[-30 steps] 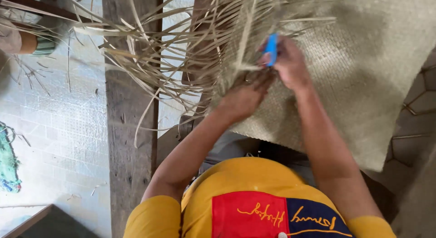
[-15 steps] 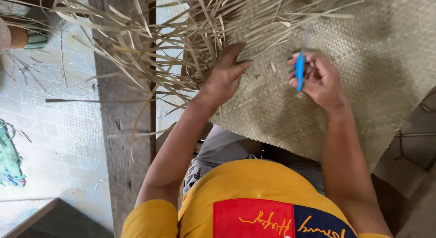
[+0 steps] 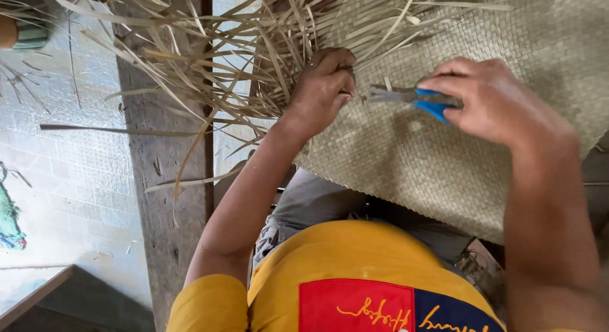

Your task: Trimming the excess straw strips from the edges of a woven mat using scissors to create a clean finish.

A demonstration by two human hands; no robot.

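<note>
One woven mat [image 3: 444, 161] lies across the person's lap, its unfinished edge bristling with many loose strips [image 3: 209, 72]. The left hand [image 3: 323, 91] pinches strips at that edge. The right hand [image 3: 495, 104] grips one pair of blue-handled scissors [image 3: 412, 98], now turned sideways, blades pointing toward the left hand.

my scissors [image 3: 415, 98]: blue-handled, blades pointing left, over my woven mat [image 3: 412, 154] | loose strips [image 3: 209, 65]: unwoven, splaying off mat's left edge
</note>
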